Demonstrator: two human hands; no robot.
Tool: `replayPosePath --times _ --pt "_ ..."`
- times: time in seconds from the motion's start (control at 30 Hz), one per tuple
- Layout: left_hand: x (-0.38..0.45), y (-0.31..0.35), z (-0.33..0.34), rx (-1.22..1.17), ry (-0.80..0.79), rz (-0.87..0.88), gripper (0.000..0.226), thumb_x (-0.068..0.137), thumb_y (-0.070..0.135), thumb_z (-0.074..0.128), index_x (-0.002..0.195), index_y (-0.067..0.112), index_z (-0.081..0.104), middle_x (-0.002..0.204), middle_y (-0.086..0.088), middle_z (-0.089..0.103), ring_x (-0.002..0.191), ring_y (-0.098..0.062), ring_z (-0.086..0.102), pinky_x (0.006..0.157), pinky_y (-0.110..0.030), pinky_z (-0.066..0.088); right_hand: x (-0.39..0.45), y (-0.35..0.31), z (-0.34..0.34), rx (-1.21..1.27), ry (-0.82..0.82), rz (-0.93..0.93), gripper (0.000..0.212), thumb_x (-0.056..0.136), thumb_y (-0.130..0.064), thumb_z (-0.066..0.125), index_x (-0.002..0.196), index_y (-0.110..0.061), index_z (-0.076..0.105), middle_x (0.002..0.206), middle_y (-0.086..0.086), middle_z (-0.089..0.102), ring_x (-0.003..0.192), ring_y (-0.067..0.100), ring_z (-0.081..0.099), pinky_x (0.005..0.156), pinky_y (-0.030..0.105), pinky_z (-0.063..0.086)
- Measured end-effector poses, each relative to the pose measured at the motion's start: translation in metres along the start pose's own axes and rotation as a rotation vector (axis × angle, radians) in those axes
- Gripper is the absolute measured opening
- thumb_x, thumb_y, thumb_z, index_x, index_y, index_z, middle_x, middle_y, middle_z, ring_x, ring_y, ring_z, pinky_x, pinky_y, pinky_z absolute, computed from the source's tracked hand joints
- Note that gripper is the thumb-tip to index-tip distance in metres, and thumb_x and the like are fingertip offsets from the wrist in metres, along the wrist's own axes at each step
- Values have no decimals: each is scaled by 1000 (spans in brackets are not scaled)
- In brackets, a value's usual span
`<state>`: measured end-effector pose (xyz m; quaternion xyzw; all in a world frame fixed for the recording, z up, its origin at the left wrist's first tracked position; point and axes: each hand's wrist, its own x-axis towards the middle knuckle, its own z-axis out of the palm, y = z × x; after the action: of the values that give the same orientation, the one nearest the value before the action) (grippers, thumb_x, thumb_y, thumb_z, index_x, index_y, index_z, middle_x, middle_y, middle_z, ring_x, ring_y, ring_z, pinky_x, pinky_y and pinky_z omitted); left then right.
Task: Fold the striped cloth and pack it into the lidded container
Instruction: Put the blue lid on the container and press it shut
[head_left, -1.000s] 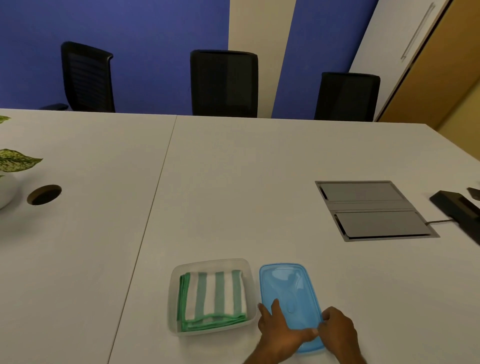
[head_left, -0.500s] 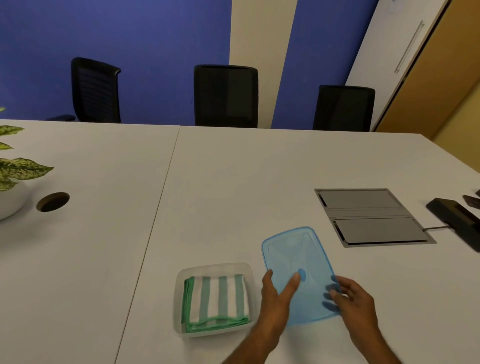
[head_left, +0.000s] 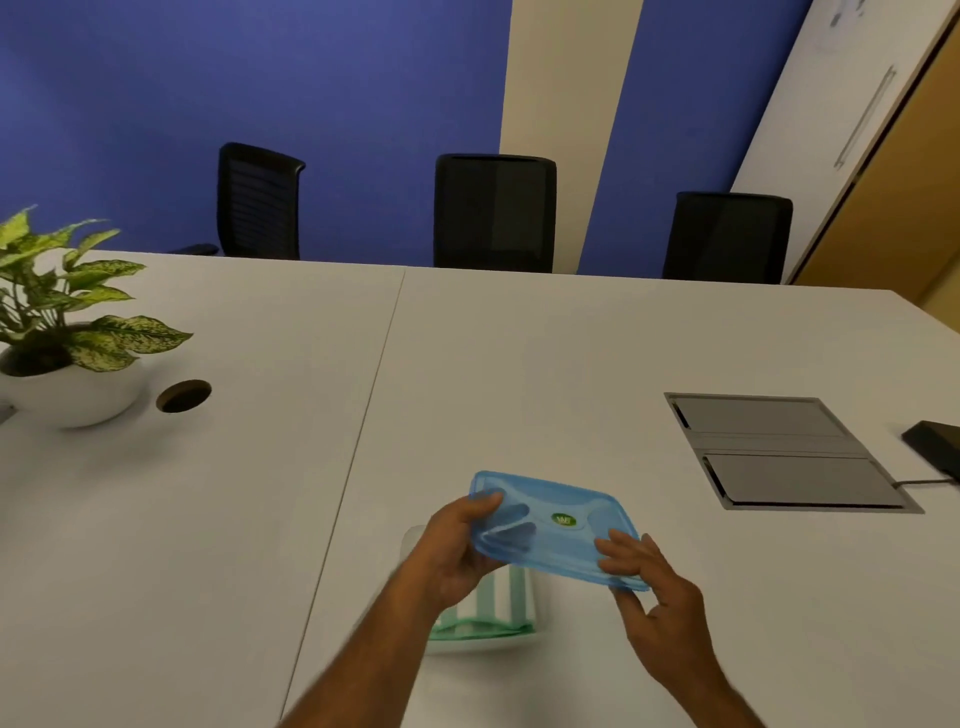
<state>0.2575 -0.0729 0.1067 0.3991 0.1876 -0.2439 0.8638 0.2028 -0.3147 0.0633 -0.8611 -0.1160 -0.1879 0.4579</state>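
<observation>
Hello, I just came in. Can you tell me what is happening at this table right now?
A person is packing a cloth into a box. The striped cloth, already folded, lies inside the clear container on the white table. Both hands hold the blue lid in the air above the container: the left hand grips its left end, and the right hand grips its near right corner. The lid is not on the container yet.

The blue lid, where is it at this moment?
In the head view, the blue lid is held above the table between the left hand and right hand, over the container with the striped cloth.
</observation>
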Motion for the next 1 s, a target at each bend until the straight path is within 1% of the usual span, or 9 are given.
replayPosePath --times 0.1,0.2,0.27,0.37,0.5,0.6,0.67,0.8,1.0 --pt "-13 2 -18 -11 59 19 36 96 2 52 131 -4 49 107 -27 71 84 -42 72 66 -42 62 -6 -6 7 59 -104 -15 58 61 14 51 101 -24 69 122 -17 67 128 12 55 119 37 26" --pt "-22 0 -34 51 90 29 28 98 -1 49 125 1 53 109 -26 72 86 -44 71 62 -40 61 -6 -11 14 207 -76 227 62 66 3 59 122 -22 61 134 -15 60 132 9 49 115 28 32" --pt "-26 -4 -43 71 88 21 25 98 -3 47 122 3 54 108 -26 72 86 -45 70 60 -40 60 0 -12 25 330 -10 492 61 81 -18 74 136 -23 49 141 -10 51 133 13 46 112 34 36" --pt "-29 -13 -54 104 103 41 26 98 -5 47 122 4 52 109 -26 71 85 -45 70 68 -43 59 6 -11 46 475 -10 723 76 69 -54 77 134 -26 49 134 0 58 124 20 55 107 49 44" --pt "-26 -29 -64 344 286 233 35 90 6 61 125 12 56 113 -14 70 96 -32 71 82 -42 60 -1 -4 68 474 -45 777 100 52 -76 74 137 -31 45 135 -2 58 123 19 57 105 50 46" --pt "-26 -38 -64 663 467 422 32 91 22 66 120 26 54 112 7 63 103 -14 64 86 -35 55 -2 -2 77 446 -87 757 92 55 -78 71 135 -38 46 132 -8 60 121 16 58 103 49 48" --pt "-23 -42 -68 735 521 501 28 88 34 68 112 27 55 108 7 62 101 -14 63 84 -36 56 1 -7 81 430 -110 759 84 62 -73 69 135 -38 46 130 -10 61 118 14 59 101 48 50" --pt "-7 -53 -91 839 613 451 48 80 55 65 115 24 53 116 -3 58 109 -24 58 92 -48 54 3 -10 89 361 -158 769 89 62 -75 65 140 -37 42 134 -9 58 120 14 57 104 46 48" --pt "4 -61 -102 809 639 423 30 85 38 69 107 23 55 101 1 61 96 -20 62 79 -40 57 -2 11 103 278 -221 839 130 37 -95 53 147 -30 32 141 -5 52 126 20 53 106 45 45"
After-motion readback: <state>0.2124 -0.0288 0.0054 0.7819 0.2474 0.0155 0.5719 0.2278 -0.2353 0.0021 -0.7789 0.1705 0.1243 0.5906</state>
